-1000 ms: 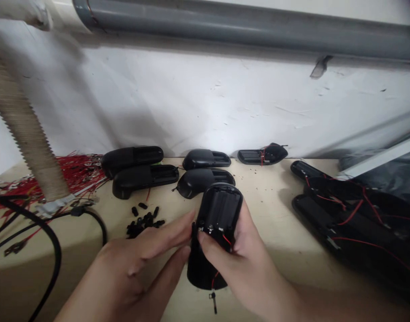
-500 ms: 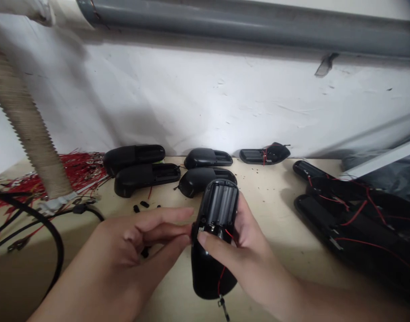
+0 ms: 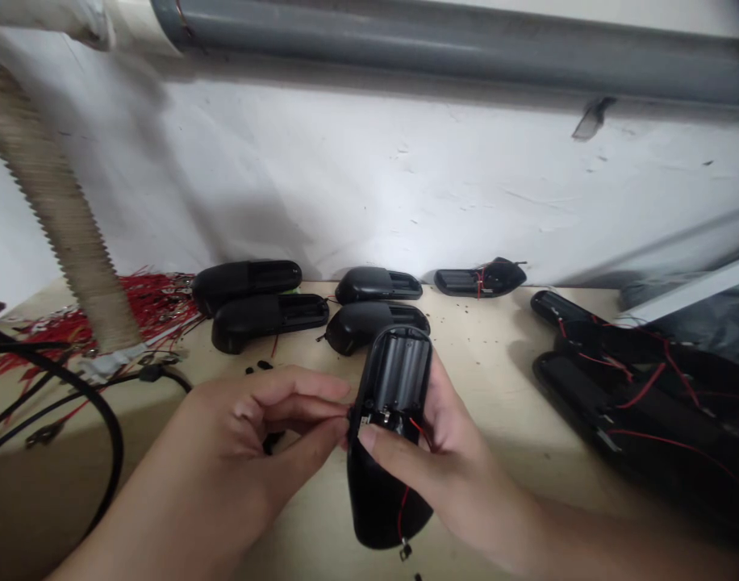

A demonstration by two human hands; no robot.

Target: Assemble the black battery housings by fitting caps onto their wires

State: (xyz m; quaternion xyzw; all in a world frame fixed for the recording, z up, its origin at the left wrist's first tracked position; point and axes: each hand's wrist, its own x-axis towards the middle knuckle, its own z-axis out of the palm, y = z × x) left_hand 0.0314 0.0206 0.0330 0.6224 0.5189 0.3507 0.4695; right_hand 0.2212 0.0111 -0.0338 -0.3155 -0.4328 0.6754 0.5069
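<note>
My right hand [image 3: 442,460] grips a black plastic housing [image 3: 394,375] with its battery compartment facing up and a red wire [image 3: 402,508] running down it. The fingertips of my left hand [image 3: 254,428] pinch a small black part [image 3: 349,415] at the housing's left edge. A small connector [image 3: 405,551] hangs from the wire's end below the housing. Loose black pieces [image 3: 257,365] lie on the table beside my left hand, and most of them are hidden under it.
Several black housings [image 3: 369,327] stand in a row behind my hands on the pale table [image 3: 496,339]. More wired ones [image 3: 617,387] lie in a heap to the right. Red wires [image 3: 145,311], a black cable [image 3: 85,395] and a ribbed pole [image 3: 58,202] occupy the left.
My left hand has moved up over the loose black pieces, covering most of them. The housing has shifted slightly right, and the dangling connector now hangs closer to it.
</note>
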